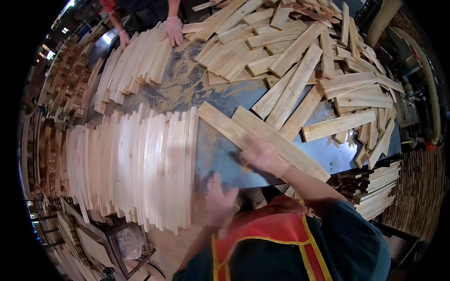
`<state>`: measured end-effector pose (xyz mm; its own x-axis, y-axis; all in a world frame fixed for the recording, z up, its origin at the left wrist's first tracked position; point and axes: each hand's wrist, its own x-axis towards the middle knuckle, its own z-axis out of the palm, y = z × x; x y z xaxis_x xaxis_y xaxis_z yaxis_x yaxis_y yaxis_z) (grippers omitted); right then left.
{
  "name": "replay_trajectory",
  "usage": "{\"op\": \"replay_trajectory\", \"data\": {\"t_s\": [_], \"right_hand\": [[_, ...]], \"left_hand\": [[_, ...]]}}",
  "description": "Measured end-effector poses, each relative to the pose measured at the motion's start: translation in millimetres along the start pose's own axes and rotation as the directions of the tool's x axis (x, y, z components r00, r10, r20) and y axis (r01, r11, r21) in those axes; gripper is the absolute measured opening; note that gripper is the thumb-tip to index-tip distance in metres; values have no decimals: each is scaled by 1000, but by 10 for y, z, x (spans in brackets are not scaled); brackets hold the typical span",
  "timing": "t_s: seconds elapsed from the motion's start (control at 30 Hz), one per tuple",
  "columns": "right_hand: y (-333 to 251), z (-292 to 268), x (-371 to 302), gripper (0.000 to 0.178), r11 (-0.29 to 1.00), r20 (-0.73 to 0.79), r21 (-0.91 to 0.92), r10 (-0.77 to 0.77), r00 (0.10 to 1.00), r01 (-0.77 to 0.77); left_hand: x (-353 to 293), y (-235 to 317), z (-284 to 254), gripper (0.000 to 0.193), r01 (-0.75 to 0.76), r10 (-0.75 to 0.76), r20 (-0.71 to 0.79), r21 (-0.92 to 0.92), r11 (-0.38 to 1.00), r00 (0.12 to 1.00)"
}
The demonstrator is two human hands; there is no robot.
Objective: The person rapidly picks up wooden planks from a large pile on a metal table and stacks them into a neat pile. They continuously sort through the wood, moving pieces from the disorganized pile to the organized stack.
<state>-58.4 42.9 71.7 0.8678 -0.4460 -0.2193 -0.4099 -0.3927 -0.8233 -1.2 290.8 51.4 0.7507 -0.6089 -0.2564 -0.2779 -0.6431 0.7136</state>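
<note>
Nearest me is the red apron (276, 229). On the table (211, 171), the plank heap (281, 47) could slide if jostled; the overhanging slat row (140, 164) could tip if bumped. Beside it lies an angled plank (222, 122). I can't tell the contents of the plastic bag (131, 243). My right hand (263, 155) covers that plank, grip unclear; my left hand (219, 199) is wide, empty.

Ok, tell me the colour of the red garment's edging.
The edging is yellow, clearest in the head view.
</note>
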Motion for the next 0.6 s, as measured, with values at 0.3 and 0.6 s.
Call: {"op": "replay_trajectory", "data": {"t_s": [0.3,0.6], "right_hand": [[1215,-225,-653,81,854,-36,-287,444,895,-435],[985,355,-52,64,896,159,308,283,946,-320]], "left_hand": [[703,-60,1503,42,447,-401,222,-609,655,889],[1064,-349,759,26,440,-538,60,-654,615,841]]}}
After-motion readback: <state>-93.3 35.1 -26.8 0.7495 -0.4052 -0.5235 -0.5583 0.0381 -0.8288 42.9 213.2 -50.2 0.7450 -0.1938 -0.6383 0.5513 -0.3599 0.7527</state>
